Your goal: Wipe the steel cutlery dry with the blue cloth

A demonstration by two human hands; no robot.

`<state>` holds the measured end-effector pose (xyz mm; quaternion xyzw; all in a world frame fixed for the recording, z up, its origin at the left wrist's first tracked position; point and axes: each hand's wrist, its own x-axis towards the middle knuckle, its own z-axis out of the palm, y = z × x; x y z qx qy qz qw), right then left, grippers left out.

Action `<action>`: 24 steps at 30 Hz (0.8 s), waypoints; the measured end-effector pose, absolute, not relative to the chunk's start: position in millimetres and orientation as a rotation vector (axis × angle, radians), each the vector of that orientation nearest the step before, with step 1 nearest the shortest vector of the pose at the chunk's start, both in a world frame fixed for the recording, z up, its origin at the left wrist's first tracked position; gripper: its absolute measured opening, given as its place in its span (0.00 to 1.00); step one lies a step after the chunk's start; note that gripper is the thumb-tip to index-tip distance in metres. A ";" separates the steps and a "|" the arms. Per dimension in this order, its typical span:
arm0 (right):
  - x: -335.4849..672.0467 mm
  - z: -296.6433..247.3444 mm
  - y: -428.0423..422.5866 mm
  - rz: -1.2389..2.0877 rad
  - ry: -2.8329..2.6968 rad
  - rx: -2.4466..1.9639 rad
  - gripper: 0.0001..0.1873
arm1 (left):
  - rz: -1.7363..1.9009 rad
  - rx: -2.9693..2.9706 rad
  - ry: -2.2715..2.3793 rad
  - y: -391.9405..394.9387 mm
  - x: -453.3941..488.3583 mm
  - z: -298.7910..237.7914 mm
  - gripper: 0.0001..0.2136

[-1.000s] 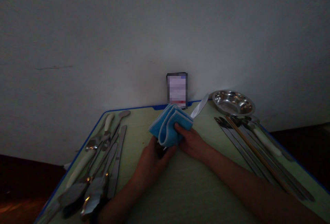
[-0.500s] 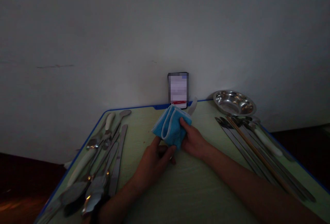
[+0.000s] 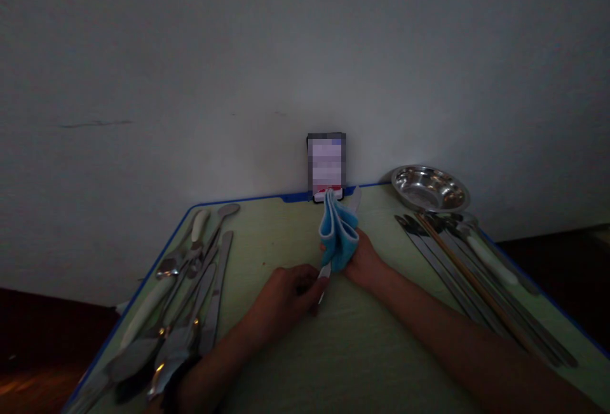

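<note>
In the left hand the near end of a knife is pinched, its long axis running forward and slightly right behind a folded blue cloth. The right hand, closed on that cloth (most of its fingers are hidden), is nearer the blade's far end, which shows beyond it beside the phone. Compared with half a second ago, the cloth is bunched narrower, and the handle is bared between the hands.

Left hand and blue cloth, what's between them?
In the head view, a short stretch of the knife shows between the left hand holding its near end and the blue cloth in the right hand.
</note>
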<state>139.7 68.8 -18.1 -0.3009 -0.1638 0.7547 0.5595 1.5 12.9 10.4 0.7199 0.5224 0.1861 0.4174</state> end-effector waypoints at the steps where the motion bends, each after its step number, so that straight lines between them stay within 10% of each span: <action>1: 140.3 -18.5 69.3 1.794 -0.382 -0.688 0.07 | 0.456 1.811 1.303 12.0 1.0 10.0 0.13; 24: 169.8 -10.4 89.8 1.811 -0.106 -0.518 0.18 | 0.310 1.904 0.942 3.0 -9.3 14.4 0.13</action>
